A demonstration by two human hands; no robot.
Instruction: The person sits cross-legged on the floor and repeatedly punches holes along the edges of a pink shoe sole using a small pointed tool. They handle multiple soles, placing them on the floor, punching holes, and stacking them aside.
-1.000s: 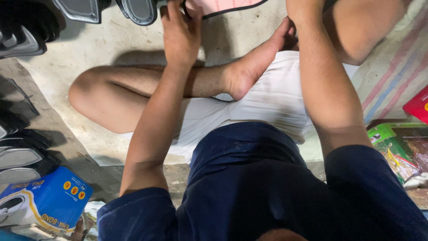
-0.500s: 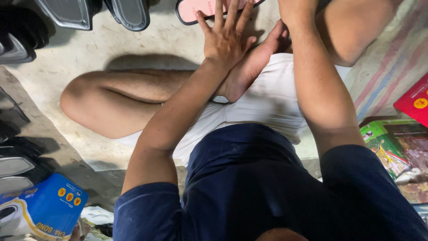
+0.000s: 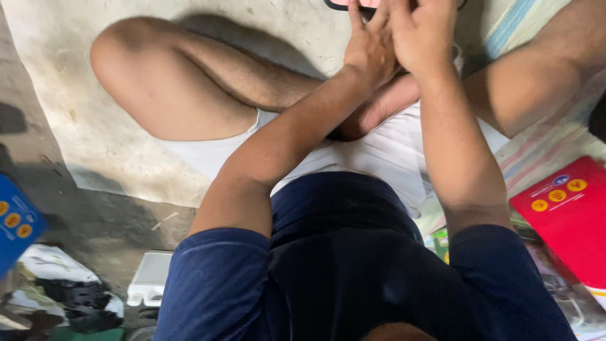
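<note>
Nearest the camera are the person's dark blue shirt (image 3: pixel 341 265) and both upper arms, seen from above as they sit cross-legged in white shorts (image 3: pixel 385 151) on a pale concrete floor (image 3: pixel 82 113). Near the floor's near-left edge lie a small white plastic box (image 3: pixel 150 278), some black and white clutter, and a blue packet (image 3: pixel 16 224) with yellow dots at the left margin. On the right, over a striped mat (image 3: pixel 543 142), lies a red packet (image 3: pixel 565 211) with yellow dots, with clear wrappers just beside it. Farther out, the left knee is bent out to the left on the floor, and the right leg angles off toward the far-right corner. Both forearms reach forward over the crossed ankles. At the far edge, the left hand (image 3: pixel 371 47) and right hand (image 3: pixel 421 31) meet, touching each other, fingers extended onto a pink sandal (image 3: pixel 356 3) with a dark rim, which is mostly cut off by the top margin. The fingers lie flat against it; whether either hand actually grips it, I cannot tell.
</note>
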